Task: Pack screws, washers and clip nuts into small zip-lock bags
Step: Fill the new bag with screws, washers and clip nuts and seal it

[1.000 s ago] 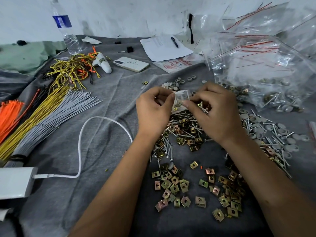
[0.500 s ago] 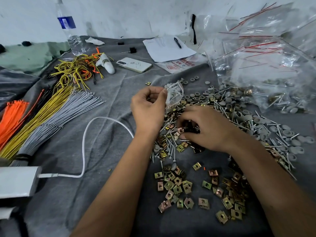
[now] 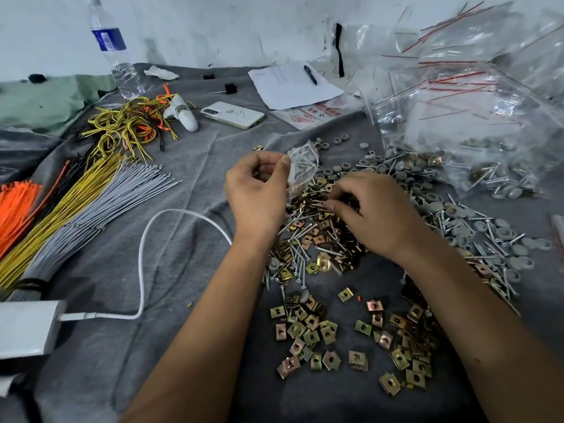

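Left hand (image 3: 254, 190): curled, thumb and fingertips pinching the small zip-lock bag (image 3: 302, 166) by its edge, above the far end of the pile; best kept mouth-up and wide.
Bag: already holding some screws and washers.
Right hand (image 3: 370, 210): fingers bent down into the mixed pile of screws and clip nuts (image 3: 317, 239), pinching at pieces; hold unclear. Better lifted few at a time.
Loose washers (image 3: 457, 227): further right, in reach.

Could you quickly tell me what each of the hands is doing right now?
Left hand: holding the small bag.
Right hand: fingers curled, picking in the screw pile.
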`<state>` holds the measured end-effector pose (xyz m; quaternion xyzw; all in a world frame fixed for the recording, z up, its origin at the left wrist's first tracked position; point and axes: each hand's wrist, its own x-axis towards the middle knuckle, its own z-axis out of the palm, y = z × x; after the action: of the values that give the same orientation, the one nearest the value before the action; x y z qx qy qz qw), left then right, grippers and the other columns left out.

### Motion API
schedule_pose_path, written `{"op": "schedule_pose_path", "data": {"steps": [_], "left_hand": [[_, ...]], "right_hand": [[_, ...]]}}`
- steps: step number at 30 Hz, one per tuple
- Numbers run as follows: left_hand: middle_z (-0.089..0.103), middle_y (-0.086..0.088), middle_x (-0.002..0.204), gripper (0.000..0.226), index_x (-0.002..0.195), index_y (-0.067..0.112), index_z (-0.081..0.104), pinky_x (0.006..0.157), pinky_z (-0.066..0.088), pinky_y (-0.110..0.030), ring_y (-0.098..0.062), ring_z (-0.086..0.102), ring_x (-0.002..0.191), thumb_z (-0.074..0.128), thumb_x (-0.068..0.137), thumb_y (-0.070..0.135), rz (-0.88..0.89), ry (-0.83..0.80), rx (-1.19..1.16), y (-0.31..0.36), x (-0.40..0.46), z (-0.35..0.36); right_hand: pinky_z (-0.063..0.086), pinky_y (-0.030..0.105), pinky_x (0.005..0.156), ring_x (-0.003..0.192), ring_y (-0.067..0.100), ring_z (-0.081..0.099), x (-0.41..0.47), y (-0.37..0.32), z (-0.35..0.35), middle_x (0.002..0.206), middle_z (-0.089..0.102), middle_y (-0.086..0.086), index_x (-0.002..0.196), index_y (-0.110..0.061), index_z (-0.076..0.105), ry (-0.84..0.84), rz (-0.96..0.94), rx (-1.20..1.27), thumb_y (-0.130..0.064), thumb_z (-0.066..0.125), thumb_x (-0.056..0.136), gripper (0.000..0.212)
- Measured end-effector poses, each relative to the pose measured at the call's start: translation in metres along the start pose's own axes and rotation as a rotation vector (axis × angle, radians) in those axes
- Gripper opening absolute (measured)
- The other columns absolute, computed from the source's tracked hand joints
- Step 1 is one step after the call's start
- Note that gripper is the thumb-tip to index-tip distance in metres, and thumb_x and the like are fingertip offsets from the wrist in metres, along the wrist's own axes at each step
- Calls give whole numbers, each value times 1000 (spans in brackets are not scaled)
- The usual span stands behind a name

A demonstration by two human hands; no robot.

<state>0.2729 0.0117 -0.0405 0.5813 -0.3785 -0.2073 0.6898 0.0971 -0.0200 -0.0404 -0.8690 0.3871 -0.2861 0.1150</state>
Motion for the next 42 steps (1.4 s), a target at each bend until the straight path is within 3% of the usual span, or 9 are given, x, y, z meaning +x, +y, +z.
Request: {"op": "schedule_pose_path", "data": {"steps": [3,6,9,15,21,24,33,39,42], "left_hand": [[67,1,72,13,83,15,73,57,49,-24,-12,58,63,73,94,8,6,21,-5,1,1,-1],[68,2,71,13,83,14,73,58,49,-23,-9,58,61,73,93,7,10,32,-2,1,1,0],[68,4,72,14,82,16,73,59,49,-23,-9,59,63,73,93,7,18,31,-2,0,1,-1],[68,2,73,12,84,14,73,59,48,-23,-10,58,63,73,93,7,20,20,1,0,1,-1],[69,0,74,9,86,12,74,59,49,-24,-12,59,64,73,94,8,22,-4,-2,-1,0,-2],[69,-1,74,11,85,14,73,58,48,-24,-13,59,64,74,93,8,23,-33,10,-2,0,-1],[66,4,68,10,85,14,73,55,47,-27,-12,59,59,75,91,7,150,-281,160,-3,-10,7],[65,5,67,16,82,18,72,54,46,-31,-15,58,59,74,92,5,97,-291,84,-2,-12,10],[64,4,64,16,82,17,72,53,45,-29,-14,55,56,74,93,5,71,-284,45,-1,-11,9]], "right_hand": [[42,31,88,101,10,49,0,-7,3,102,65,-8,105,-18,75,-8,-93,-23,-28,71,92,16],[41,32,93,111,9,38,0,-19,11,108,50,-16,117,-22,75,-134,-231,-38,-30,72,92,26],[44,34,101,118,12,37,2,-23,19,112,54,-10,120,-26,74,-235,-256,-85,-32,72,92,29],[43,27,90,104,9,49,1,-19,14,98,58,-8,99,-21,77,-164,-227,8,-25,77,89,11],[45,6,75,78,0,64,1,-9,1,89,74,-7,95,-17,79,27,-67,181,-26,82,85,14],[51,16,70,76,5,65,0,-6,0,81,72,-7,91,-14,75,100,31,268,-27,81,85,15],[53,11,74,84,-5,70,1,-5,-6,90,70,-24,106,-25,75,271,51,423,-23,75,91,15],[50,10,81,96,-5,69,3,-4,-4,102,75,-12,115,-15,77,263,22,409,-18,68,98,20],[45,6,70,78,-7,66,3,-2,-3,89,71,-19,121,-16,75,260,41,421,-19,68,97,25]]}}
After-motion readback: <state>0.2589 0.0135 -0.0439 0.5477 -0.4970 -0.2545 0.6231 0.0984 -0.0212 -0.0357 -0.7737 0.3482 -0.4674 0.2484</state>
